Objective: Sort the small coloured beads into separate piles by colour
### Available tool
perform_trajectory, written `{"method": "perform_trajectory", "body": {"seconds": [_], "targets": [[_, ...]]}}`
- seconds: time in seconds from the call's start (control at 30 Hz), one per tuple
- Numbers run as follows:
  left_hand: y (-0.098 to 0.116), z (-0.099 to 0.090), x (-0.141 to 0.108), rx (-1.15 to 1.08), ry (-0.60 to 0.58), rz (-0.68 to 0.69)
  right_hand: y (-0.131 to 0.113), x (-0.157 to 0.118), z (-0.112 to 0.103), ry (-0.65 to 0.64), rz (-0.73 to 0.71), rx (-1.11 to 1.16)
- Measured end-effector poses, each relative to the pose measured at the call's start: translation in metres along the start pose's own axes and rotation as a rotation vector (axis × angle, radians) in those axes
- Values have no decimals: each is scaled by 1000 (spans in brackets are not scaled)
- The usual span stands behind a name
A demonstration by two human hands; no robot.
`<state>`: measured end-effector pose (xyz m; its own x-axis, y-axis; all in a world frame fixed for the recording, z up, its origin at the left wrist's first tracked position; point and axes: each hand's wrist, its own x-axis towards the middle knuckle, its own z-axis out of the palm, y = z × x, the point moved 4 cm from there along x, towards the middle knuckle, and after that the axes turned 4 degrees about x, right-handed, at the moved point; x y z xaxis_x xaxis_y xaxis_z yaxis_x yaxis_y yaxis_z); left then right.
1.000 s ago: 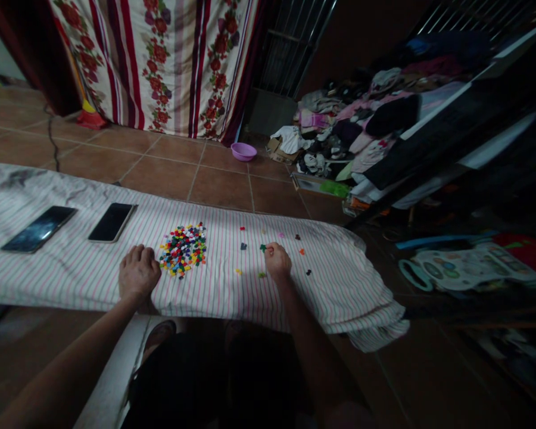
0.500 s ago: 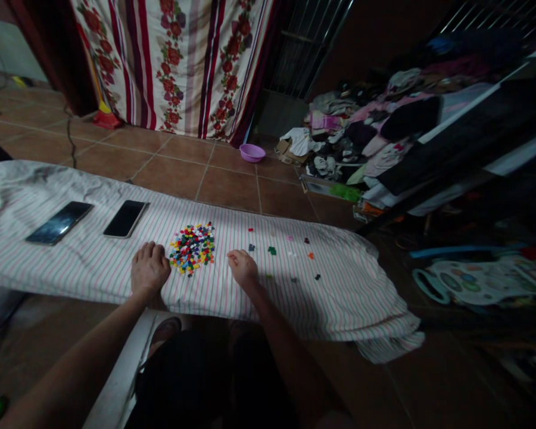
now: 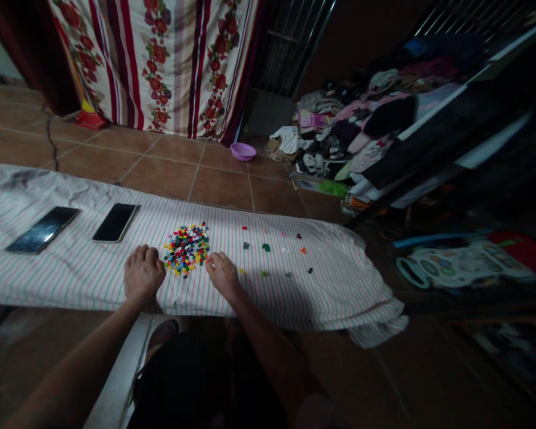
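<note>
Reach to pile of small coloured pieces [image 3: 186, 249] on striped cloth [image 3: 339, 262]: your right hand [image 3: 224, 275] bunches its fingertips at the edge, grip indeterminable, calling for fine pinching; your left hand [image 3: 143, 274] rests loosely open alongside.

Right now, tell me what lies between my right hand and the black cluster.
A yellow cluster, a light green cluster and a grayish cluster lie on the striped cloth between your right hand and the black cluster, in the head view.
</note>
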<state>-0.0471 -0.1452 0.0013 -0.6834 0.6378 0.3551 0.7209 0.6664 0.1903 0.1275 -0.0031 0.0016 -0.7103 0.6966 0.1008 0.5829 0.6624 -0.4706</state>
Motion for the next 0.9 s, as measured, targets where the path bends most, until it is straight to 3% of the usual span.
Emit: {"method": "perform_trajectory", "body": {"seconds": [0.33, 0.57, 0.73, 0.9], "targets": [[4, -7, 1, 34, -34, 8, 7, -2, 2, 18, 20, 41], [6, -10, 1, 28, -58, 7, 21, -2, -12, 96, 70, 97], [8, -13, 0, 13, -21, 13, 45, 0, -32, 157, 102, 140], [8, -13, 0, -14, -4, 28, 90, -9, -63, 271, 116, 172]]}}
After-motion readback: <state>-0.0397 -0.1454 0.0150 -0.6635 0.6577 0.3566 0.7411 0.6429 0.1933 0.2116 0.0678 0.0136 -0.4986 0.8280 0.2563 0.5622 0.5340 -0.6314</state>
